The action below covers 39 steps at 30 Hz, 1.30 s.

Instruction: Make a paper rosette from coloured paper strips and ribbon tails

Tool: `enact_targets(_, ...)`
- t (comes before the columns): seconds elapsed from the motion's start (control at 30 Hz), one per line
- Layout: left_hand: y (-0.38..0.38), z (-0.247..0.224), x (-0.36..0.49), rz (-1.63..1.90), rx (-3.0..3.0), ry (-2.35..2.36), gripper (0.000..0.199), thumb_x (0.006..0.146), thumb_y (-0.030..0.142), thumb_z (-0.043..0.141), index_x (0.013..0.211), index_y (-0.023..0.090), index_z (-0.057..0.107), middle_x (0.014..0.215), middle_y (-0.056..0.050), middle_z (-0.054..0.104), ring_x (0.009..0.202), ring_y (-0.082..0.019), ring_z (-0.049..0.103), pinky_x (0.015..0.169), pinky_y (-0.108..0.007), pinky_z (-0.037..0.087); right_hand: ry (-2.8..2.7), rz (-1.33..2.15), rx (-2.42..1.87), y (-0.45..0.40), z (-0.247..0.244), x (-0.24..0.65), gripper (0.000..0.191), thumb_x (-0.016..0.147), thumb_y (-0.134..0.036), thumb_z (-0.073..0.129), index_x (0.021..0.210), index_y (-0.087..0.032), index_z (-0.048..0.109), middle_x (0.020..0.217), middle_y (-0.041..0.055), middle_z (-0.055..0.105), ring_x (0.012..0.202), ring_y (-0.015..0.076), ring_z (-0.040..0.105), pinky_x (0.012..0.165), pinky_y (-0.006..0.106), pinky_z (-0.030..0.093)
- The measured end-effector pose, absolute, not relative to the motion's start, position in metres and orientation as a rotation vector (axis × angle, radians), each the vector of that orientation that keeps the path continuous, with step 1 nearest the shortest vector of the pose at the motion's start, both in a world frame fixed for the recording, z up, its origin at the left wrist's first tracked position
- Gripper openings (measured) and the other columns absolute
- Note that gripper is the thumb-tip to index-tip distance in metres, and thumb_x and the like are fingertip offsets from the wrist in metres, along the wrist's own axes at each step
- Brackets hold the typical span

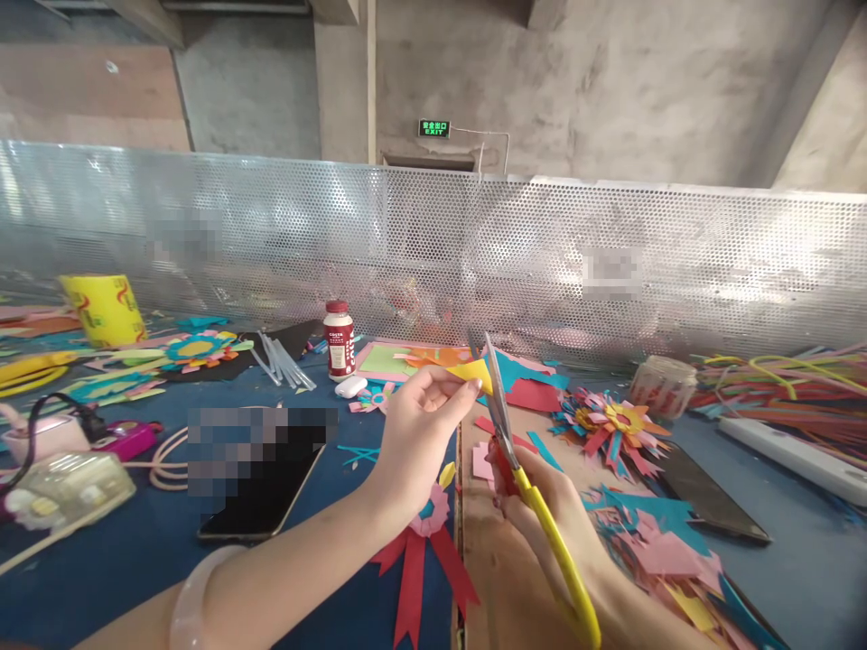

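Observation:
My left hand [424, 433] pinches a small piece of yellow paper [469, 372] between thumb and fingers. Scissors [505, 424] with yellow and red handles are in my right hand [542, 496], blades pointing up and away. The blades stand at the right edge of the yellow paper; whether they touch it, I cannot tell. Below my left hand lies a paper rosette [428, 515] with pink petals, a blue centre and red ribbon tails. A brown board [501, 578] lies under my right hand.
A dark phone [271, 478] lies at the left, a bottle [340, 341] and white case [350, 388] ahead. Paper scraps [667, 542], a paper flower [619, 424], another dark device [711, 496] and a glass jar [662, 386] are at the right. Perforated metal panels [284, 244] stand behind.

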<state>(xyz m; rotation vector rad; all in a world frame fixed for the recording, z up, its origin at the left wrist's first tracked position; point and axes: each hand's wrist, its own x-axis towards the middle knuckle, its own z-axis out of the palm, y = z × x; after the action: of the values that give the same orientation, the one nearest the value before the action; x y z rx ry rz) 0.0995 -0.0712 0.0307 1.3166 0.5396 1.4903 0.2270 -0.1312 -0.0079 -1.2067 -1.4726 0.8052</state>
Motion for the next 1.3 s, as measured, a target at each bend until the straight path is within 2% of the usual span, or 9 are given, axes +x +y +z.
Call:
enact_targets(0.57, -0.071, 0.031, 0.100, 1.502, 1.335, 0.549, 0.006, 0.075, 0.023, 0.065, 0.077, 0.018, 0.062, 0.077, -0.002, 0.065, 0.081, -0.015, 0.060, 0.076, -0.025, 0.044, -1.500, 0.750, -1.146, -0.123, -0.023, 0.230, 0.007, 0.067, -0.014, 0.047, 0.072, -0.019, 0.049, 0.061, -0.0057, 0.040, 0.054, 0.0102, 0.039, 0.049, 0.020, 0.035)
enact_targets(1.1, -0.071, 0.029, 0.099, 1.492, 1.353, 0.531, 0.008, 0.076, 0.025, 0.065, 0.079, 0.018, 0.061, 0.076, -0.001, 0.062, 0.080, -0.014, 0.058, 0.075, -0.024, 0.042, -1.500, 0.744, -1.164, -0.122, -0.031, 0.233, 0.008, 0.068, -0.012, 0.043, 0.067, -0.020, 0.044, 0.058, -0.0076, 0.037, 0.047, 0.0079, 0.038, 0.047, 0.021, 0.035)
enact_targets(1.3, -0.071, 0.029, 0.099, 1.494, 1.345, 0.527, 0.007, 0.076, 0.024, 0.065, 0.078, 0.018, 0.061, 0.074, 0.000, 0.061, 0.080, -0.013, 0.057, 0.075, -0.023, 0.042, -1.510, 0.716, -1.232, -0.121, -0.034, 0.235, 0.006, 0.069, -0.013, 0.046, 0.068, -0.019, 0.046, 0.053, -0.0081, 0.037, 0.043, 0.0077, 0.039, 0.042, 0.020, 0.031)
